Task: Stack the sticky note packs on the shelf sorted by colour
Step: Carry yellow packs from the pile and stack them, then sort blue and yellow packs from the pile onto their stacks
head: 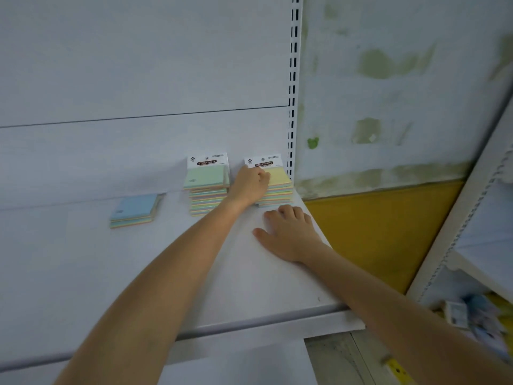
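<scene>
Three groups of sticky note packs stand at the back of a white shelf (194, 273). A yellow-topped stack (280, 187) is at the far right, a green-topped stack (206, 187) stands left of it, and a low blue-topped pack (134, 211) lies further left. My left hand (249, 186) reaches across to the yellow-topped stack, with its fingers closed on the top pack's left edge. Just in front of that stack, my right hand (288, 232) rests flat on the shelf with the fingers curled and nothing in it.
A slotted upright (294, 79) bounds the shelf on the right, and a stained wall with a yellow panel (383, 226) lies beyond it. Another white shelf unit (477, 218) at the far right holds blurred goods lower down.
</scene>
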Demonstrator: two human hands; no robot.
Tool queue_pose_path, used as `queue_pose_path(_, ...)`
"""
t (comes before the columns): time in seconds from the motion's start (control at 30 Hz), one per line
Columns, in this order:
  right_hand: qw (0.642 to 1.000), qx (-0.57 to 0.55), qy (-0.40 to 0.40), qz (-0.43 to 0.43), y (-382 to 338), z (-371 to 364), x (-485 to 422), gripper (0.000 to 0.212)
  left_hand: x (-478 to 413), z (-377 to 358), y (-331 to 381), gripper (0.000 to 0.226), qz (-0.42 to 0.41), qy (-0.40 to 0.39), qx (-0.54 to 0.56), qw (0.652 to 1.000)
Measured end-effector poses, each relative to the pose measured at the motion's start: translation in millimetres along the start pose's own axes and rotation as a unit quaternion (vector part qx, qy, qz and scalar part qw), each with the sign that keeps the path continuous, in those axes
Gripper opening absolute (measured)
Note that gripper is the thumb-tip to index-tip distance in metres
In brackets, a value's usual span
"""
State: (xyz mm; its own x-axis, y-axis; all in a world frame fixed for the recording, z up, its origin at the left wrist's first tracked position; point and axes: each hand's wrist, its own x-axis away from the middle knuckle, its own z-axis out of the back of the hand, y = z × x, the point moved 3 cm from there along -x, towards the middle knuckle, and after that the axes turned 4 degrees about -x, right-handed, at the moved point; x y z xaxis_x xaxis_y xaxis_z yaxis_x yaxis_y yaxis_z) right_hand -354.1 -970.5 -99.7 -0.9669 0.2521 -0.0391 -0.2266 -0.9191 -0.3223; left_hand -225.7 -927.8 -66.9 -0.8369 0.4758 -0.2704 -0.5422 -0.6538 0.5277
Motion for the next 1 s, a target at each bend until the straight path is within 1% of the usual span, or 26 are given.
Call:
queue_pose_path(0.07, 1.000, -0.002, 0.002, 0.002, 0.0, -0.2, 0.0, 0.052, 1.9, -1.4, 1.9, 0.024, -0.003, -0.030, -0.011, 0.999)
queue_pose_path(0.1, 1.000, -0.002, 0.004, 0.003, 0.1, -0.5, -0.1, 0.052, 2.9, -3.1, 2.1, 0.018, 0.001, -0.049, -0.010, 0.999)
queue_pose_path(0.13, 1.000, -0.002, 0.005, 0.004, 0.6, -1.0, -0.2, 0.052, 3.4, -4.0, 1.9, 0.019, 0.000, -0.059, -0.011, 0.998)
queue_pose_path(0.17, 1.000, -0.002, 0.005, 0.005, 0.9, -1.1, -0.3, 0.052, 5.8, -3.4, 2.7, 0.032, 0.008, -0.065, -0.016, 0.998)
queue_pose_path(0.2, 1.000, -0.002, 0.004, 0.007, 1.2, -1.5, -0.5, 0.052, 7.5, -3.0, 3.0, 0.040, 0.007, -0.066, -0.018, 0.998)
queue_pose_path(0.33, 1.000, -0.020, 0.008, 0.013, 1.7, -1.7, 0.9, 0.050, 18.0, 6.3, 9.1, 0.046, -0.013, -0.030, -0.018, 0.999)
queue_pose_path(0.47, 0.994, -0.093, 0.028, 0.051, -2.9, 3.4, 4.9, 0.055, 38.7, 40.0, 13.6, 0.045, -0.086, 0.041, -0.030, 0.995)
queue_pose_path(0.57, 0.985, -0.139, 0.055, 0.087, -10.3, 11.5, 9.5, 0.053, 63.5, 67.9, 1.9, 0.043, -0.122, 0.069, -0.104, 0.985)
queue_pose_path(0.63, 0.984, -0.119, 0.057, 0.120, -20.6, 12.9, 11.8, 0.050, 79.6, 82.1, -16.3, 0.042, -0.128, 0.078, -0.170, 0.974)
queue_pose_path(0.7, 0.981, -0.081, 0.058, 0.165, -41.7, 9.8, 12.3, 0.049, 96.1, 98.4, -40.2, 0.041, -0.113, 0.081, -0.200, 0.970)
queue_pose_path(0.8, 0.974, -0.053, 0.043, 0.216, -93.8, -3.2, 13.8, 0.053, 121.3, 130.2, -84.2, 0.042, -0.075, 0.087, -0.210, 0.971)
queue_pose_path(1.0, 0.956, -0.062, 0.003, 0.287, -224.2, -53.2, 28.6, 0.049, 195.6, 209.9, -184.7, 0.044, 0.011, 0.104, -0.255, 0.961)
